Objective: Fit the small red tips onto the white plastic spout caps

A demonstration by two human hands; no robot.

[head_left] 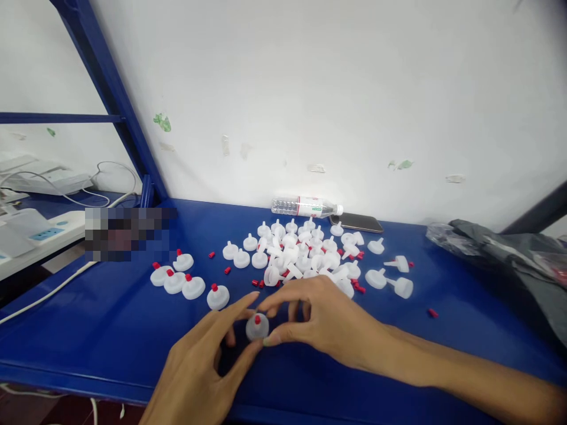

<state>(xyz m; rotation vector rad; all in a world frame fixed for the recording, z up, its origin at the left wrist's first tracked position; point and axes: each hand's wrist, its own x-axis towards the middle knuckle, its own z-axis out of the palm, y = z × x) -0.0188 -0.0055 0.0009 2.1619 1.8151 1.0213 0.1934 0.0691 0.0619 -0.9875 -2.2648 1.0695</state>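
White plastic disc [257, 326], lower centre of frame, red cap [257, 319] on its stem pointing up towards the camera. Left hand [199, 366] and right hand [328, 321] both pinch its rim, fingers curled.

Both hands — left hand [201, 360], right hand [328, 321] — pinch one red-tipped white cap [257, 326] above the blue table [88, 336].

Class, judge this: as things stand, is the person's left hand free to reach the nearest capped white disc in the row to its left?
Probably not yet. The left hand shares a grip on a red-capped disc with the right hand. Otherwise the way to that disc looks clear across bare blue table.
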